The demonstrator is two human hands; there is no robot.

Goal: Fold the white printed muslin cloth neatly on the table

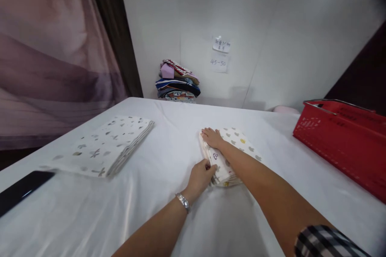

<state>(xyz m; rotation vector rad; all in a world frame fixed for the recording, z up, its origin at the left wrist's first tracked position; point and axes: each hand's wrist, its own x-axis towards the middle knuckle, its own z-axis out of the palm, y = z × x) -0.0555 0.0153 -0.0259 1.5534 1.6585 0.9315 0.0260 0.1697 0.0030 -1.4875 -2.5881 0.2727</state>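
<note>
A small folded stack of white patterned cloth [238, 141] lies on the white table [169, 136] a little right of centre. My right hand [212, 137] lies flat on the stack's far left corner, fingers together and pressing down. My left hand [200, 176], with a metal watch on the wrist, grips the stack's near left edge, fingers curled against the layers. Both forearms reach in from the lower right.
A larger folded pile of white printed cloth [105, 148] lies to the left. A dark phone [22, 190] sits at the near left edge. A red basket [346, 140] stands at the right. Colourful folded clothes [177, 82] are stacked against the back wall.
</note>
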